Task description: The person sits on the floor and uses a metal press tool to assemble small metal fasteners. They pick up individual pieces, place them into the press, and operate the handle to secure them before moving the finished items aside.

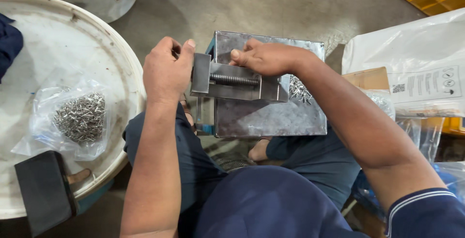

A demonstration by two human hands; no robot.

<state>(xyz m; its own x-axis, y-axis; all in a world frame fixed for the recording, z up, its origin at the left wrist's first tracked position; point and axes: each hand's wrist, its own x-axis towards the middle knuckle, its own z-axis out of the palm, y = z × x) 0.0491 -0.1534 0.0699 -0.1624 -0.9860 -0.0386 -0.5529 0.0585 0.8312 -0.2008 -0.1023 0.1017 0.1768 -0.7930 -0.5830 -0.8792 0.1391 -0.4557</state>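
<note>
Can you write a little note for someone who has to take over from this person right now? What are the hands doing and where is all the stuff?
Left hand: grips the left end plate of the small grey metal bracket with a coiled spring.
Right hand: fingers press on the bracket's top edge.
The bracket sits on the flat shiny steel box over the lap.
Loose small metal pins lie on the box by the bracket's right end.
More pins fill the clear plastic bag on the white round lid, by a black block-headed mallet.
How much is done or left cannot be told.
</note>
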